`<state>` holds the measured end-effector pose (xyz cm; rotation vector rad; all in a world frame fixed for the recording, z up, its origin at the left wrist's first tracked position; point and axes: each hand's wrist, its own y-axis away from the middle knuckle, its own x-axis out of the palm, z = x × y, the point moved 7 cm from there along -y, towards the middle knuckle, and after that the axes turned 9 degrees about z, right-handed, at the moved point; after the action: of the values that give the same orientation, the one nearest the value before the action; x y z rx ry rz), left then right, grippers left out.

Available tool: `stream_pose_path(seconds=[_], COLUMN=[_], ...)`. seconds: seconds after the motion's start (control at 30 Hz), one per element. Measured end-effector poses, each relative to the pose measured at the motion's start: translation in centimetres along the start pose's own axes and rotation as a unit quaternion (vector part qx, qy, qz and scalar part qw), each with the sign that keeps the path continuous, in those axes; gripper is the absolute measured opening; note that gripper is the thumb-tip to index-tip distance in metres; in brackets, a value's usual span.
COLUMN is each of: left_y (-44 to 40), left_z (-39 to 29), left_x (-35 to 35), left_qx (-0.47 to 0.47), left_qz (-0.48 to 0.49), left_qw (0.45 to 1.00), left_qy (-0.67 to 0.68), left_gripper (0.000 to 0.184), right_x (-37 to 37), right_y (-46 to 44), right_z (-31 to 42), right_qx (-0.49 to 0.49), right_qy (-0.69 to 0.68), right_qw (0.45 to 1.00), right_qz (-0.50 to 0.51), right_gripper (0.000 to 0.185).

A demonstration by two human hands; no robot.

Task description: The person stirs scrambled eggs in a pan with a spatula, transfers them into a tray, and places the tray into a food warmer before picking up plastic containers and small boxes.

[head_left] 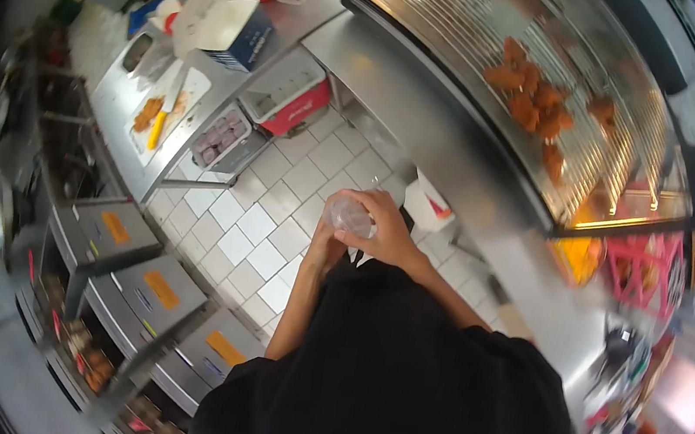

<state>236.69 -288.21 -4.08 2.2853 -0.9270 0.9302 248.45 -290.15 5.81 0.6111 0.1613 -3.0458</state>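
Note:
In front of my body I hold a clear, round-topped plastic container (350, 216) over the tiled floor; it looks like a cup or a bottle seen from above. My right hand (383, 226) curls round its far and right sides, thumb across the near edge. On the left and below, my left hand (327, 241) supports it, its fingers mostly hidden. What the container holds cannot be made out.
A heated display case (473, 67) with fried pieces (538, 102) stands at upper right. On the left counter are a cutting board (192, 96), a yellow-handled knife (157, 130) and an open box (244, 32). Crates (294, 91) sit beneath; steel lids (149, 288) line the lower left.

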Motion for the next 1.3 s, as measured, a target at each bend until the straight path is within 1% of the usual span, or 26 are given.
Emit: stream_pose_path(seconds=[0.07, 0.1, 0.13, 0.23, 0.27, 0.33, 0.37, 0.47, 0.5, 0.6, 0.7, 0.8, 0.83, 0.93, 0.97, 1.07, 1.1, 1.13, 1.2, 1.23, 1.3], left_y=[1.1, 1.9, 2.4, 3.5, 4.0, 3.4, 3.3, 3.0, 2.9, 2.4, 3.0, 5.8, 6.4, 10.4, 12.7, 18.7, 20.9, 22.6, 25.8, 27.1, 29.8], left_z=[0.2, -0.6, 0.1, 1.2, 1.2, 0.9, 0.5, 0.5, 1.4, 5.3, 9.2, 13.9, 16.9, 24.1, 26.1, 33.9, 36.6, 39.5, 42.2, 44.1, 44.8], left_x=[-2.1, -2.1, -3.6, -5.9, -6.1, -5.3, -4.5, -2.1, -2.1, -2.5, 0.5, 5.7, 5.7, 10.1, 12.9, 15.9, 17.1, 17.8, 18.2, 17.7, 21.3], left_qx=[-0.019, -0.030, -0.059, -0.125, -0.131, -0.138, -0.127, -0.134, -0.162, -0.245, -0.316, -0.388, -0.426, -0.475, -0.491, -0.572, -0.593, -0.591, -0.590, -0.601, -0.591], left_qz=[0.030, 0.036, 0.064, 0.083, 0.093, 0.129, 0.146, 0.158, 0.144, 0.128, 0.212, 0.254, 0.254, 0.294, 0.335, 0.368, 0.390, 0.388, 0.365, 0.342, 0.342], left_qw=[0.998, 0.997, 0.992, 0.982, 0.979, 0.973, 0.975, 0.967, 0.958, 0.946, 0.916, 0.885, 0.867, 0.829, 0.803, 0.729, 0.701, 0.703, 0.707, 0.715, 0.727], left_qy=[0.053, 0.056, 0.090, 0.117, 0.124, 0.131, 0.108, 0.145, 0.185, 0.171, 0.123, 0.052, 0.045, -0.026, -0.033, -0.080, -0.066, -0.085, -0.135, -0.103, -0.075], left_gripper=[0.078, 0.078, 0.077, 0.071, 0.070, 0.068, 0.067, 0.066, 0.066, 0.065, 0.062, 0.061, 0.060, 0.060, 0.059, 0.064, 0.066, 0.067, 0.069, 0.068, 0.067], right_x=[2.0, 3.0, 3.9, 6.0, 6.6, 6.6, 6.7, 6.0, 5.6, 3.9, 2.6, 2.0, 2.0, 2.8, 3.3, 4.8, 5.5, 5.7, 7.3, 7.2, 6.9], right_y=[0.3, 0.4, 0.6, 1.7, 2.0, 2.3, 2.6, 3.8, 4.6, 8.2, 14.6, 22.8, 25.9, 36.3, 40.0, 51.1, 54.6, 58.3, 63.1, 65.0, 68.2], right_z=[0.2, 0.3, 0.4, 0.0, 0.0, -0.1, -0.4, -0.4, -0.4, 0.5, 0.2, 0.5, 0.5, 0.0, 0.0, 0.8, 0.5, 0.1, 0.0, 0.3, 0.4], right_qx=[0.053, 0.078, 0.093, 0.145, 0.148, 0.147, 0.136, 0.152, 0.171, 0.195, 0.207, 0.238, 0.249, 0.268, 0.274, 0.289, 0.276, 0.277, 0.275, 0.258, 0.218], right_qy=[0.056, 0.038, 0.044, 0.050, 0.055, 0.075, 0.084, 0.096, 0.074, 0.063, 0.077, 0.134, 0.104, 0.085, 0.080, 0.057, 0.063, 0.047, -0.008, 0.006, -0.056], right_qw=[0.997, 0.996, 0.994, 0.987, 0.986, 0.984, 0.984, 0.979, 0.977, 0.971, 0.961, 0.934, 0.928, 0.892, 0.875, 0.843, 0.836, 0.829, 0.816, 0.826, 0.822], right_qz=[-0.007, -0.020, -0.027, -0.053, -0.056, -0.071, -0.077, -0.097, -0.099, -0.121, -0.168, -0.231, -0.258, -0.355, -0.391, -0.451, -0.471, -0.484, -0.508, -0.501, -0.523], right_gripper=[0.067, 0.068, 0.068, 0.069, 0.070, 0.070, 0.070, 0.070, 0.071, 0.072, 0.074, 0.075, 0.078, 0.076, 0.076, 0.077, 0.078, 0.078, 0.078, 0.076, 0.074])
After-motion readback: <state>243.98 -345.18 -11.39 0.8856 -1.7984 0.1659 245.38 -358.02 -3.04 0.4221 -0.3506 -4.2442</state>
